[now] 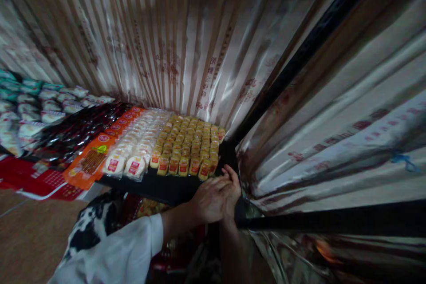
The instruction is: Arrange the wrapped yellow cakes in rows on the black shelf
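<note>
Both hands meet at the near right corner of a dark, flat tray (166,186) that sits on the tabletop. The left hand (209,197), coming out of a loose white sleeve (123,253), lies knuckles-up with its fingers curled narrow toward the tray's edge; whether it grips anything cannot be told. The right hand (233,188) is pressed just behind it, fingers bent against the same corner, its hold hidden by the left hand.

Just beyond the hands stand tight rows of small yellow packets (189,144), blocky and glossy, each with a red label at its front. Left of those lie round, pale, plastic-wrapped cakes (133,148) with red and white labels. Farther left sit flat orange packets (95,157), then dark shiny wrappers (76,131), and well away, crinkled white and green bags (29,111).

Behind and to the right of the hands hangs striped, shiny plastic sheeting (186,40), creased into long folds and crossed by a black bar (316,37).
</note>
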`<state>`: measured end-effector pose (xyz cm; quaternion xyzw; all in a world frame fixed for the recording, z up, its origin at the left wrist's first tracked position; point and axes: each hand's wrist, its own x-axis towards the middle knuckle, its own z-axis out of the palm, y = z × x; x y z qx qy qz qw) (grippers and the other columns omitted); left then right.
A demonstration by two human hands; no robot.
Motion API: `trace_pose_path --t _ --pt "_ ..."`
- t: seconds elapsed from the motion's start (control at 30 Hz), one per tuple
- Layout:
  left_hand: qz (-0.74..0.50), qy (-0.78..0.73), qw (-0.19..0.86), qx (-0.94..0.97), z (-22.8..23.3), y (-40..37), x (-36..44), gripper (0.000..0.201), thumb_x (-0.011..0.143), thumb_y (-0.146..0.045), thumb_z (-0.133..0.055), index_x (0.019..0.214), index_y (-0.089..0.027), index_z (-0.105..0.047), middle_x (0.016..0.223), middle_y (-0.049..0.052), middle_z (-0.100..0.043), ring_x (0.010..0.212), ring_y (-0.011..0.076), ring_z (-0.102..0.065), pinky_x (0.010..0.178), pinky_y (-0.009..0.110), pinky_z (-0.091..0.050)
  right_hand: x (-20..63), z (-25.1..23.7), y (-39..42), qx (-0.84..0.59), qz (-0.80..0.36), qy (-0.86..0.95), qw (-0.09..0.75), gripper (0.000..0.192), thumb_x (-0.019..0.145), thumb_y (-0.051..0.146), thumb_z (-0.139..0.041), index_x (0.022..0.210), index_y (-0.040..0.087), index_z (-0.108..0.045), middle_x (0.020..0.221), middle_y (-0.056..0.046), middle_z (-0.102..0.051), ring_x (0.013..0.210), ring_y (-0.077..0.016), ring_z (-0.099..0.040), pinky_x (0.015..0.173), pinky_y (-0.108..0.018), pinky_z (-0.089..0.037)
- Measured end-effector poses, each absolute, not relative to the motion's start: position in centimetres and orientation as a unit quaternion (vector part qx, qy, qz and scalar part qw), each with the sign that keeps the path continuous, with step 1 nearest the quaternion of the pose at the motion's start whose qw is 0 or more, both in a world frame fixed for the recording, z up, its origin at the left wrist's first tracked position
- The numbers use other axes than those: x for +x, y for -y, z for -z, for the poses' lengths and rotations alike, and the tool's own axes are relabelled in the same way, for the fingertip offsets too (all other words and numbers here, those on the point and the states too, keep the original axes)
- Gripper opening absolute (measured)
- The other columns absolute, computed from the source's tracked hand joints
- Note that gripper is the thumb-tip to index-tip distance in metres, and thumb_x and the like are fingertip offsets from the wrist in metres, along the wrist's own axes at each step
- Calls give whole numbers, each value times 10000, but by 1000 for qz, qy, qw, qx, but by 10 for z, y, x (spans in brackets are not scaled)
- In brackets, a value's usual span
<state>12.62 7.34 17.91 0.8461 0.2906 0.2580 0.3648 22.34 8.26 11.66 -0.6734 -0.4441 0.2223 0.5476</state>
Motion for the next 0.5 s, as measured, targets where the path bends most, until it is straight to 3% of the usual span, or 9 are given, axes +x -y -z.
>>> trace_pose_path --t 0.13,0.27,0.4,0.5 --pt "-329 -234 317 858 -172 -19 63 389 826 -165 -363 1197 -147 -476 1223 100 -541 1179 188 -429 1025 377 -338 186 -111 -19 -617 -273 413 611 355 750 318 -409 993 170 -621 964 -90 -638 863 -216 -600 751 -344 -472" --pt "-360 -292 360 810 -143 23 28 307 831 -140 -371 1081 -182 -545 1078 88 -611 1059 178 -512 945 347 -402 150 -91 27 -609 -351 474 530 275 699 250 -443 835 201 -677 868 -59 -679 831 -196 -615 764 -311 -481" --pt "-272 -512 441 686 -94 33 11 289 801 -112 -375 948 -181 -614 974 69 -644 957 162 -569 865 275 -439 126 -53 36 -636 -421 496 416 302 679 214 -463 902 197 -666 932 -65 -685 906 -209 -619 845 -321 -455" --pt "-142 -632 458 608 -54 18 10 321 780 -86 -380 974 -150 -628 1027 81 -645 980 164 -581 865 256 -427 119 -25 23 -685 -423 456 379 264 742 222 -451 889 180 -666 923 -78 -687 934 -218 -616 858 -332 -446"
